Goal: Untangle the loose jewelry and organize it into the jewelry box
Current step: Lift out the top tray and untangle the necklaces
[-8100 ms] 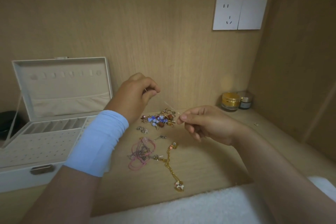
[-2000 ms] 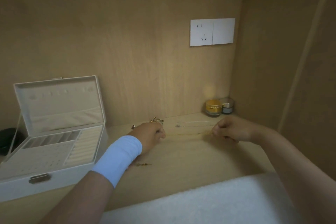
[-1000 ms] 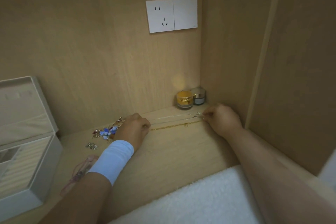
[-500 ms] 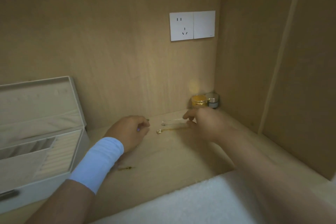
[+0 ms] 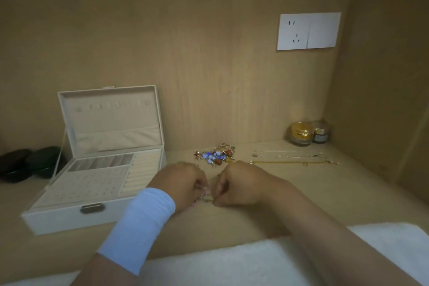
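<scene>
Where the left hand and right hand meet knuckles-up on the desk, their curled fingers pinch a small tangle of pink cord and gold links between them; blur hides which fingers grip. Just behind the hands lies a beaded cluster. To its right a gold chain is stretched straight, its long axis running left to right along the desk, with a thin silver chain just behind it, roughly parallel. The jewelry box stands open at the left, its lid upright.
</scene>
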Available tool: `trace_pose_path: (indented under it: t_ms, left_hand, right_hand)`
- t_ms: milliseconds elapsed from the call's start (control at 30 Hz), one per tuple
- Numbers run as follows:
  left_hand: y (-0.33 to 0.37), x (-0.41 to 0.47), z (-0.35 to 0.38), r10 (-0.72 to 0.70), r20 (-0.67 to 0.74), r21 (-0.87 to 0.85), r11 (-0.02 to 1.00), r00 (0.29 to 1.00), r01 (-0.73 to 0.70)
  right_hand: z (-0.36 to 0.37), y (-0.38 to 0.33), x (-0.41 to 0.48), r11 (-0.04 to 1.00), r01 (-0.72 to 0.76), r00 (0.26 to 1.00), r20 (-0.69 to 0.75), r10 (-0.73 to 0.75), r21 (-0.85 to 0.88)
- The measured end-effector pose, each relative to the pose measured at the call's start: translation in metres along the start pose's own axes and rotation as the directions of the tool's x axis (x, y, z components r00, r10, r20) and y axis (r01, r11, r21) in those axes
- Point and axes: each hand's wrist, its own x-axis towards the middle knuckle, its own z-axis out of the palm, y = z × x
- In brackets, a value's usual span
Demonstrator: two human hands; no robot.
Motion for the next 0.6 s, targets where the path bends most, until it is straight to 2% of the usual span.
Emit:
trace_pose_path:
  t_ms: [133, 200, 333, 500, 600]
  left_hand:
    - [-0.005, -0.001, 0.009, 0.008, 0.062, -0.068, 0.998, 0.998, -0.004]
    - [-0.006, -0.001, 0.012, 0.016, 0.048, -0.103, 0.995, 0.999, -0.011]
    - [-0.002, 0.000, 0.013, 0.058, -0.019, -0.151, 0.987, 0.998, -0.061]
    - [0.001, 0.000, 0.017, 0.094, 0.022, -0.185, 0.979, 0.995, -0.088]
    - [0.004, 0.003, 0.019, 0.091, -0.012, -0.180, 0.979, 0.996, -0.091]
  right_hand:
    - [0.002, 0.006, -0.001, 0.992, 0.041, 0.998, -0.047, -0.047, -0.118]
    - [0.003, 0.009, -0.002, 0.987, 0.040, 0.998, -0.048, -0.048, -0.158]
    - [0.001, 0.015, -0.004, 0.998, -0.019, 1.000, -0.010, 0.019, -0.058]
    - [-0.007, 0.020, -0.007, 0.990, -0.123, 0.991, 0.039, 0.126, -0.062]
    - [-0.011, 0.021, -0.011, 0.986, -0.160, 0.986, 0.052, 0.157, 0.055]
